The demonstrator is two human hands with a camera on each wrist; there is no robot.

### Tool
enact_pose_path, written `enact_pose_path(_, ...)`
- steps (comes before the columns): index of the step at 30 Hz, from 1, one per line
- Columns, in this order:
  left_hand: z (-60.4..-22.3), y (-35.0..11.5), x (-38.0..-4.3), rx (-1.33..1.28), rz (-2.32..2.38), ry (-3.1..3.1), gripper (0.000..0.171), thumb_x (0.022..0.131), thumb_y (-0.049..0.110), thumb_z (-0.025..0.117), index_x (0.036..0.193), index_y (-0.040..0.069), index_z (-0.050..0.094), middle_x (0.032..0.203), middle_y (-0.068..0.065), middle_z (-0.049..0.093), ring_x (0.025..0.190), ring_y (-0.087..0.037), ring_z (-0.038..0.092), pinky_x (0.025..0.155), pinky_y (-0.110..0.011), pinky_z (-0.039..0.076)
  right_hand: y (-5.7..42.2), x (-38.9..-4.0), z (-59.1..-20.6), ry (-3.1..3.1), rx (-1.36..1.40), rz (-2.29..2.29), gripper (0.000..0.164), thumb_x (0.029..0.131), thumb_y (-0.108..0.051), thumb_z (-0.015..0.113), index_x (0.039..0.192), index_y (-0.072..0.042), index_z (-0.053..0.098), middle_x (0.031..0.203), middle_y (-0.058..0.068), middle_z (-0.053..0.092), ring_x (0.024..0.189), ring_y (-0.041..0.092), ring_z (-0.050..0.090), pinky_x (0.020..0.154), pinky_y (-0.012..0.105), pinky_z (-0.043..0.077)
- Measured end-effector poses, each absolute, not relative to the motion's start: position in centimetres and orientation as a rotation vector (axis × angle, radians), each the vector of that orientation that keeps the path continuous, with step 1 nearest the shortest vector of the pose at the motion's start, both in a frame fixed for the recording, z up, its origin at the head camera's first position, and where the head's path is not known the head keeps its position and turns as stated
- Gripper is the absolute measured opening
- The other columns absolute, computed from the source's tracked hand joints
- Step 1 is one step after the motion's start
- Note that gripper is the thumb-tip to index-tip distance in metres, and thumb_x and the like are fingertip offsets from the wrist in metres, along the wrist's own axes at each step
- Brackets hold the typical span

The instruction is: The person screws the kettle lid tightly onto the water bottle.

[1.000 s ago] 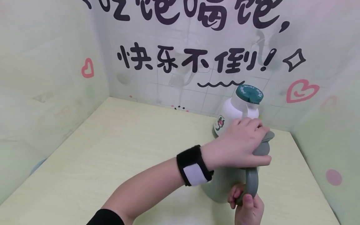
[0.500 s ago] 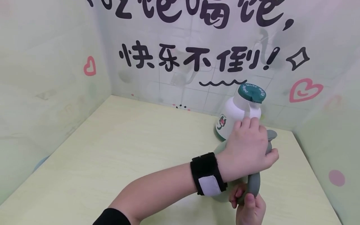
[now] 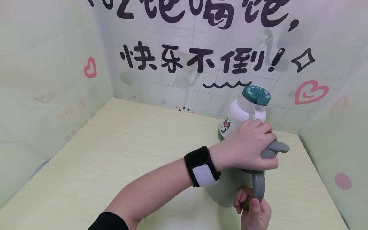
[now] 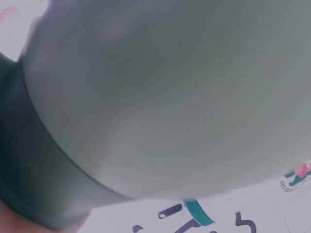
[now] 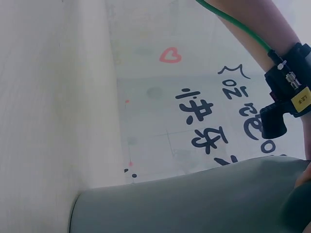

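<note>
A grey-green insulated jug (image 3: pixel 225 188) stands upright on the table at the right. Its darker grey lid (image 3: pixel 270 154) has a tab pointing right. My left hand (image 3: pixel 249 145) grips the lid from above, hiding much of the jug's top. Below it, my right hand (image 3: pixel 256 213) holds the lower part of the jug's looped handle (image 3: pixel 259 185), thumb on the outside. In the left wrist view the jug body (image 4: pixel 170 107) fills most of the picture, with a dark collar (image 4: pixel 39 150) at left. The right wrist view shows the jug's side (image 5: pixel 184 208) along the bottom.
A white bottle (image 3: pixel 237 111) with a green cap stands just behind the jug, partly covered by my left hand. The pale wooden table (image 3: pixel 138 143) is enclosed by printed sheets (image 3: pixel 161 83) at the back and both sides.
My left hand twisted over the lid and then swung back. The lid's tab has turned toward the front right. My right hand stays on the handle; the jug body stays in place.
</note>
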State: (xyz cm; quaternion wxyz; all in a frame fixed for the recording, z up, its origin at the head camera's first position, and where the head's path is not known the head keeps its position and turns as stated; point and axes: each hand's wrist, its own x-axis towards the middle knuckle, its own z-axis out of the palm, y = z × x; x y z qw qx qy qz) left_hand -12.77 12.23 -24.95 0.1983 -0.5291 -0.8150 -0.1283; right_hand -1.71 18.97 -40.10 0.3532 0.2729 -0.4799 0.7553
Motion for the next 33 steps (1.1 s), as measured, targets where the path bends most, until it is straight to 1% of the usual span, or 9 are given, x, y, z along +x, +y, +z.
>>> enact_pose_path(4,-24.8,12.0,-13.8,-1.655,-0.471,-2.222,0.038,0.082,0.043,0.061,0.111,0.019,0.068,0.102,0.009,0.054,0.093,-0.006,0.045,0.078,-0.015,0.034,19.0,-1.6,-40.1,-1.249,0.682,1.963,0.032,0.100,-0.006,0.043,0.073,0.012,0.043,0.062,0.013,0.046,0.045,0.021,0.033,0.033,0.026,0.020)
enact_pose_path(8,-24.8,12.0,-14.8,-1.806,-0.551,-2.161,0.039,0.081,0.040,0.063,0.113,0.018,0.069,0.106,0.008,0.056,0.098,-0.005,0.045,0.083,-0.012,0.033,18.9,-1.6,-40.2,-1.237,0.685,1.975,0.032,0.100,-0.006,0.043,0.074,0.012,0.044,0.063,0.013,0.047,0.045,0.021,0.033,0.033,0.026,0.019)
enact_pose_path(12,-24.7,12.0,-15.6,-1.944,-0.609,-2.102,0.039,0.081,0.036,0.065,0.114,0.017,0.069,0.108,0.007,0.056,0.101,-0.005,0.044,0.085,-0.010,0.031,18.9,-1.7,-40.2,-1.224,0.705,1.972,0.032,0.100,-0.006,0.044,0.073,0.012,0.043,0.063,0.013,0.047,0.045,0.021,0.033,0.032,0.026,0.019)
enact_pose_path(16,-24.6,12.0,-15.8,-1.991,-0.619,-2.108,0.039,0.080,0.035,0.065,0.115,0.017,0.068,0.108,0.006,0.056,0.100,-0.005,0.043,0.085,-0.010,0.031,19.0,-1.7,-40.2,-1.229,0.706,1.967,0.032,0.100,-0.006,0.044,0.073,0.012,0.043,0.062,0.013,0.046,0.044,0.021,0.033,0.033,0.026,0.019)
enact_pose_path(20,-24.6,11.8,-15.1,-1.876,-0.526,-2.201,0.043,0.081,0.041,0.063,0.119,0.022,0.066,0.112,0.009,0.054,0.102,-0.003,0.043,0.086,-0.014,0.031,19.0,-1.6,-40.2,-1.232,0.686,1.966,0.031,0.100,-0.006,0.044,0.074,0.012,0.044,0.063,0.013,0.047,0.045,0.021,0.034,0.033,0.026,0.019)
enact_pose_path(25,-24.7,11.5,-12.7,-1.608,-0.324,-2.309,0.048,0.082,0.052,0.056,0.123,0.027,0.062,0.115,0.012,0.052,0.104,-0.003,0.044,0.083,-0.021,0.031,18.9,-1.6,-40.3,-1.209,0.700,1.974,0.030,0.100,-0.005,0.043,0.075,0.013,0.045,0.066,0.013,0.048,0.047,0.021,0.035,0.033,0.026,0.019)
enact_pose_path(27,-24.6,11.6,-11.8,-1.512,-0.266,-2.337,0.045,0.082,0.054,0.053,0.118,0.028,0.062,0.110,0.012,0.051,0.100,-0.005,0.043,0.079,-0.023,0.031,18.9,-1.6,-40.3,-1.208,0.689,1.975,0.030,0.100,-0.006,0.044,0.075,0.012,0.045,0.066,0.013,0.049,0.047,0.021,0.035,0.033,0.026,0.019)
enact_pose_path(30,-24.5,11.8,-10.6,-1.402,-0.246,-2.408,0.036,0.083,0.057,0.051,0.104,0.030,0.062,0.098,0.012,0.046,0.093,-0.007,0.040,0.074,-0.025,0.029,18.9,-1.6,-40.4,-1.198,0.679,1.980,0.031,0.099,-0.007,0.046,0.074,0.012,0.045,0.067,0.012,0.049,0.047,0.021,0.035,0.033,0.026,0.018)
enact_pose_path(33,-24.3,12.4,-9.7,-1.323,-0.268,-2.501,0.031,0.084,0.059,0.050,0.092,0.030,0.058,0.091,0.011,0.042,0.089,-0.009,0.037,0.074,-0.028,0.029,18.9,-1.7,-40.3,-1.192,0.676,1.980,0.033,0.099,-0.008,0.048,0.073,0.012,0.044,0.066,0.013,0.049,0.047,0.021,0.035,0.033,0.025,0.018)
